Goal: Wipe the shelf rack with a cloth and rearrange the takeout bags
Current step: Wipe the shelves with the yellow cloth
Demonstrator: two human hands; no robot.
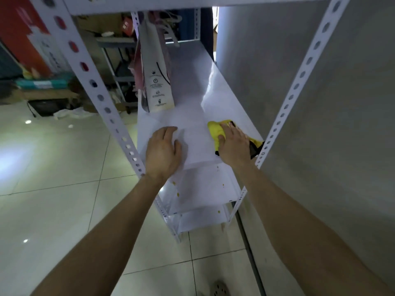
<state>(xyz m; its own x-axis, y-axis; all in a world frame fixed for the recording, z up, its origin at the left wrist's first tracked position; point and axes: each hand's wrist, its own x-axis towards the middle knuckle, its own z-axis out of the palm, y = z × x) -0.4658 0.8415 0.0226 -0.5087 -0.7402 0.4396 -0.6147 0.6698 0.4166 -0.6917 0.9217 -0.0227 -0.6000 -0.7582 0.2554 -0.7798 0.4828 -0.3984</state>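
A white metal shelf rack [196,116] with perforated posts stands against a grey wall. My right hand [234,143] presses a yellow cloth [218,129] with a dark edge flat on the middle shelf, near its front right corner. My left hand [163,149] rests palm down on the same shelf at the front left, fingers spread, holding nothing. White takeout bags [158,82] with printed symbols and string handles stand upright further back on the left side of this shelf, with a pink bag behind them.
Two lower shelves [203,186] show small yellow specks. The grey wall [299,82] runs along the right. Glossy floor tiles [53,189] lie to the left, with boxes and clutter [42,86] at the back left. A shoe tip [220,289] shows at the bottom.
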